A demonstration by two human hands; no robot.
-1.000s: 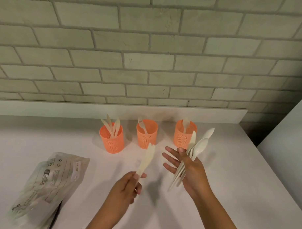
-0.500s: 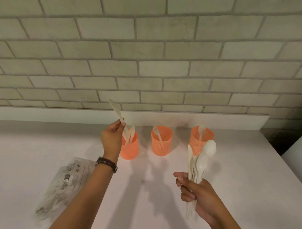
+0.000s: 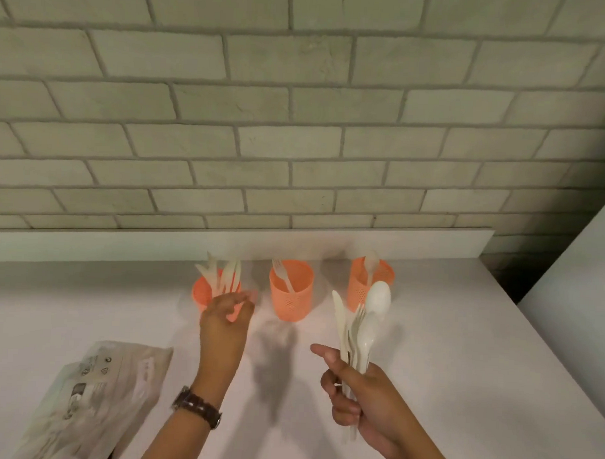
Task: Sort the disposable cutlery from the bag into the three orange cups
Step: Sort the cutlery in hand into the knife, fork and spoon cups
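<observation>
Left hand: we see the left hand hovering just in front of the left cup, fingers loosely spread. It is blurred, but it seems to hold nothing.
Right hand: the right hand is curled round a bundle of cutlery, held upright above the counter. We make out a knife, a fork and spoons in it.
Cups: the left cup holds knives, the middle cup one fork, the right cup one spoon, all three in a row by the wall.
Bag: the bag lies flat on the counter at the left, well apart from the cups.
Step in hand: we judge we are between pieces, with most of the sorting left to do.
Next move: the free hand needs to reach across, pinch one piece out of the bundle without loosening the rest, and drop it handle-down into the cup of its kind.
</observation>
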